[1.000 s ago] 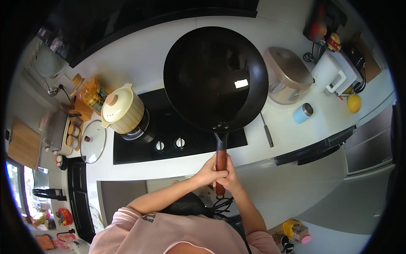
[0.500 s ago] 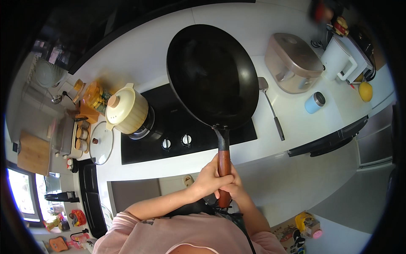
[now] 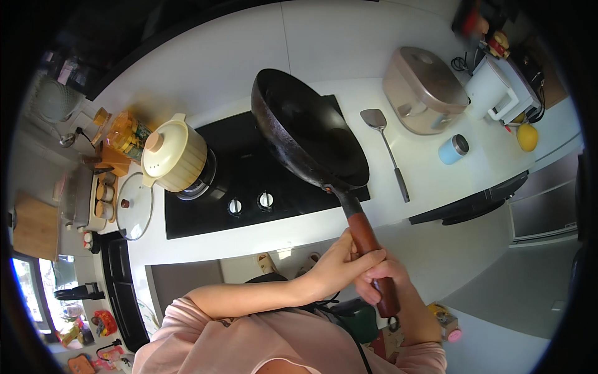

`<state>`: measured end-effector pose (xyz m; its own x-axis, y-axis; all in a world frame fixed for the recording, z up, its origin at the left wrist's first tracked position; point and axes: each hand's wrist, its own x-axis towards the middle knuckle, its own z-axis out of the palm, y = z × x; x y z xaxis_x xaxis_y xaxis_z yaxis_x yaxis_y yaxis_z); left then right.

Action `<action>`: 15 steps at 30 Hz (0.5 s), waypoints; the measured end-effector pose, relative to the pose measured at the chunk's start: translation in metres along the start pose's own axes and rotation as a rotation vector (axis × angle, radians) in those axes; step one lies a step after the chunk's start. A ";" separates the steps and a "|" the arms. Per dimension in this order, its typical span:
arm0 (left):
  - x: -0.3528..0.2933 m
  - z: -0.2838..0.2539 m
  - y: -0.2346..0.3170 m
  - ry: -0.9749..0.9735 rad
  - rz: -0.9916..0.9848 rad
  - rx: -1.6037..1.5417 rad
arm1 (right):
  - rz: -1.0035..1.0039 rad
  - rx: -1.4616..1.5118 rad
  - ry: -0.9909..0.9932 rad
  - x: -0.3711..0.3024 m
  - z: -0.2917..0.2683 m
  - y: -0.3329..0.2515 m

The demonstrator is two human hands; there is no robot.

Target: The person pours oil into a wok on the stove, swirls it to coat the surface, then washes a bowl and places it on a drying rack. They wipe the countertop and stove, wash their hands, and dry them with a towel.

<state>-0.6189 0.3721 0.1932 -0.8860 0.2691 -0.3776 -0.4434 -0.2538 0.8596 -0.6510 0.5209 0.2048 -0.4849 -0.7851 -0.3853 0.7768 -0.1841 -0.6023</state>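
A large black wok [image 3: 311,134] with a reddish-brown wooden handle is held over the right part of the black gas hob [image 3: 233,174], tilted so its left outer side shows. My left hand [image 3: 339,265] grips the handle from the left, thumb across the wood. From the right, my right hand [image 3: 387,277] is wrapped round the same handle, its fingers curled near the left thumb. On the left burner stands a cream lidded pot [image 3: 177,156]. A spatula [image 3: 387,146] with a dark handle lies on the counter right of the hob.
Right of the spatula stand a rice cooker [image 3: 423,93], a blue flask [image 3: 453,149], a white kettle [image 3: 491,87] and a yellow fruit [image 3: 527,137]. A glass lid [image 3: 134,209] and several spice jars [image 3: 104,193] are left of the pot. The black sink [image 3: 121,287] lies at far left.
The wok has come down and tipped, baring its left outer side. Its handle has swung to the right, and both hands have moved right with it.
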 end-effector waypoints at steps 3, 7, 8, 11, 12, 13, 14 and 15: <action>-0.001 0.011 0.011 -0.041 0.010 -0.219 | 0.104 -0.047 0.029 -0.007 0.007 -0.024; -0.005 0.013 0.024 -0.160 -0.026 -0.431 | 0.225 -0.076 0.141 -0.016 0.028 -0.049; -0.007 0.014 0.031 -0.203 -0.050 -0.483 | 0.246 -0.075 0.159 -0.018 0.030 -0.054; -0.010 0.015 0.036 -0.238 -0.072 -0.523 | 0.327 -0.112 0.246 -0.021 0.042 -0.066; -0.011 0.015 0.036 -0.237 -0.068 -0.534 | 0.344 -0.130 0.276 -0.021 0.047 -0.070; -0.011 0.015 0.035 -0.263 -0.070 -0.536 | 0.385 -0.113 0.262 -0.021 0.050 -0.076; -0.012 0.013 0.035 -0.281 -0.070 -0.537 | 0.428 -0.153 0.293 -0.020 0.054 -0.080; -0.013 0.012 0.034 -0.300 -0.071 -0.537 | 0.469 -0.192 0.325 -0.020 0.058 -0.084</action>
<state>-0.6207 0.3705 0.2315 -0.8094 0.5326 -0.2474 -0.5758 -0.6364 0.5133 -0.6829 0.5171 0.3036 -0.2298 -0.5300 -0.8163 0.8657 0.2719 -0.4202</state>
